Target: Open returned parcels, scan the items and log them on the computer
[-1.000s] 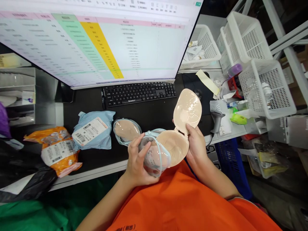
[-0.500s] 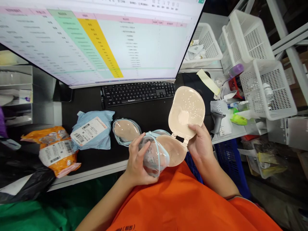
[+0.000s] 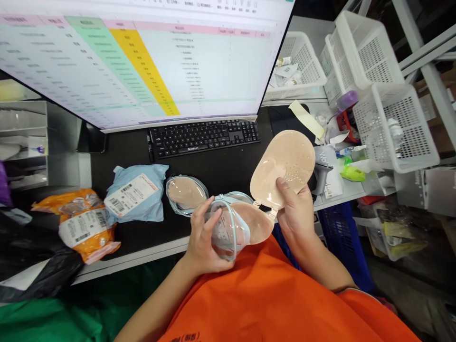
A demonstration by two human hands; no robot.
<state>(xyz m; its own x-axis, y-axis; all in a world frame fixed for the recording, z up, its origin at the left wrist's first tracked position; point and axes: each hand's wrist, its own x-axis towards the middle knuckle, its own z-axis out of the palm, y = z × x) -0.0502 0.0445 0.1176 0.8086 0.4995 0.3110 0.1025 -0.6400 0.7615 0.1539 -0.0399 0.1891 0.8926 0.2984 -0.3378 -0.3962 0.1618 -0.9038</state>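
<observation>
In my right hand (image 3: 297,213) is a beige stick-on bra (image 3: 283,164), with the thumb on one cup's glossy, dimpled inner side. A small clasp joins that cup to the second cup (image 3: 256,223), which hangs down to the left, partly hidden behind the pouch. My left hand (image 3: 203,242) grips a clear plastic pouch (image 3: 226,230) with light blue trim, its fingers around the side. Just beyond it on the desk lies another clear pouch with a beige cup (image 3: 187,192) inside.
A blue mailer (image 3: 138,194) and an orange parcel (image 3: 85,223) lie on the left of the black desk. Behind are a keyboard (image 3: 206,137) and a monitor (image 3: 142,61) showing a spreadsheet. White baskets (image 3: 395,126) and a barcode scanner (image 3: 322,178) stand on the right.
My right hand has tilted the upper cup over to the right, turning its inner face. My left hand and the pouch stay nearly where they were.
</observation>
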